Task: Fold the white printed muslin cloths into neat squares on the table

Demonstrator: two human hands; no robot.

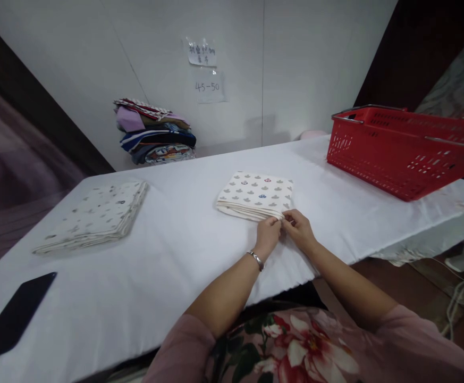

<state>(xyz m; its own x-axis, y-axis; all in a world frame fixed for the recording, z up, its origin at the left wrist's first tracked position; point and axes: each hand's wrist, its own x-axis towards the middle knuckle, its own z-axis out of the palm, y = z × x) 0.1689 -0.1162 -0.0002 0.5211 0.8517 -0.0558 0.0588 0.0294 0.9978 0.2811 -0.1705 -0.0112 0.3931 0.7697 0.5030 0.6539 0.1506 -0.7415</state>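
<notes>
White folded cloth (253, 192) sits btwn back & front edges of bench (184, 229); L hand (268, 234) & R hand (300, 230) pinch its near R corner. Room either side: spotted cloth (100, 213) well L, red basket (395, 154) well R.

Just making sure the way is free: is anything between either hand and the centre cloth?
Nothing visible: the left hand and right hand are both at the near right corner of the centre cloth. The basket stands apart, farther right.
</notes>
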